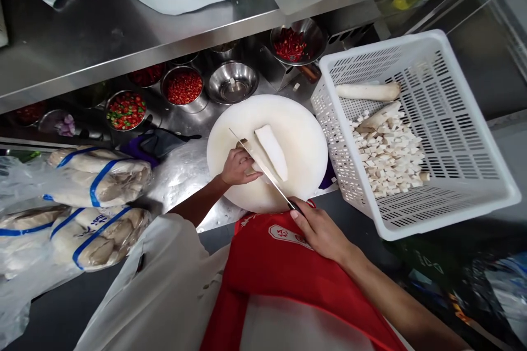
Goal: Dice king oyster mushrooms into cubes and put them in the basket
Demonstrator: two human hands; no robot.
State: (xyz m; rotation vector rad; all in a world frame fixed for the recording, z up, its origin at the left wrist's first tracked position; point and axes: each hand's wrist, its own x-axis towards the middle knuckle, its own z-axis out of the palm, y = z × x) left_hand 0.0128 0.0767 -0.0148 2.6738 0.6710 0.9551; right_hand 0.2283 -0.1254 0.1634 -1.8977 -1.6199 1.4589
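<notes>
the fingers (250,174) of the left hand (237,166) are curled in tight, tips pressed down on the near end of a pale mushroom (272,149) lying flat on the board. the blade crosses right there, so it is hard to say whether the bit under the fingertips is already cut free of the long slab beyond it.

the right hand (319,230) is wrapped closed round the dark handle of a knife (263,170). its thin blade runs up and to the left across the mushroom, passing just beside the left knuckles, its tip past them near the left edge of the board.

the mushroom sits about in the middle of a round white cutting board (304,120), which rests on a steel counter (181,173). just beside the board on the right, tilted, stands a white slotted basket (453,137) holding a heap of white cubes (387,162) and, above them, a couple of whole mushrooms (366,91).

behind the board are steel bowls: one of chopped red chili (183,86), one of red and green mixed (125,111), one nearly bare (233,82), and another of red chili (291,44) further right. to the left lie clear bags (96,175) of whole mushrooms with blue bands. a red apron (267,263) shows below the hands.
</notes>
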